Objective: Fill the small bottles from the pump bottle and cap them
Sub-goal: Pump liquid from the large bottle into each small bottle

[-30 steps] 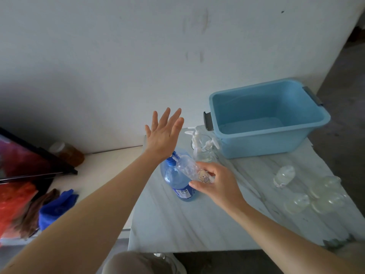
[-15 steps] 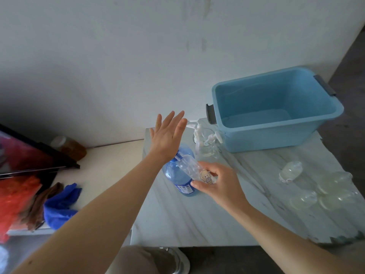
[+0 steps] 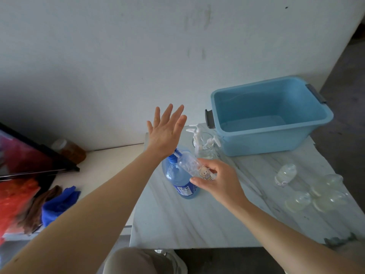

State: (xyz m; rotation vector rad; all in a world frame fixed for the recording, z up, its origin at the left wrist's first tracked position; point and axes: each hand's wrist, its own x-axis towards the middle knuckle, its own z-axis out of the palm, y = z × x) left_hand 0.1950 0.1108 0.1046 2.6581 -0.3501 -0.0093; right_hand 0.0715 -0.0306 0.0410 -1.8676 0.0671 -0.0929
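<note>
A blue pump bottle stands on the marble table. My left hand is flat with fingers spread, its heel on the pump head, which it hides. My right hand holds a small clear bottle with a cartoon sticker, tilted so its mouth meets the blue nozzle. Another small bottle lies on its side at the right, and several more clear bottles sit near the table's right edge.
A light blue plastic tub stands at the back right. Beside it a clear glass holds white pump tops. On the lower shelf at left are a blue cloth, an amber jar and a dark-framed panel.
Both hands stay at the pump bottle; my left hand has shifted slightly over the pump head. The view itself has swung a little.
</note>
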